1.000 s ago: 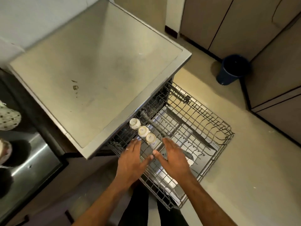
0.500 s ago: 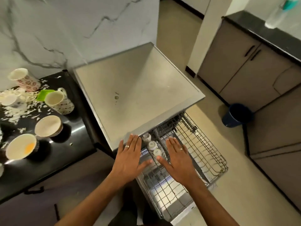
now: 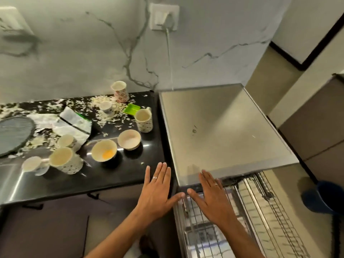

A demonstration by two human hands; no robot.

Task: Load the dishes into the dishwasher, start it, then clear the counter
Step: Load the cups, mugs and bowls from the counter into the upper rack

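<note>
Well, from the head view I count two bowls (image 3: 104, 151) and about six cups (image 3: 143, 118) upright on the black counter (image 3: 119, 174). My left hand (image 3: 155, 192) and right hand (image 3: 212, 197) hover flat, fingers straight and together, thumbs out. Beside the counter, the dishwasher (image 3: 223, 131) has its rack (image 3: 251, 216) pulled out lengthwise toward me.
</note>
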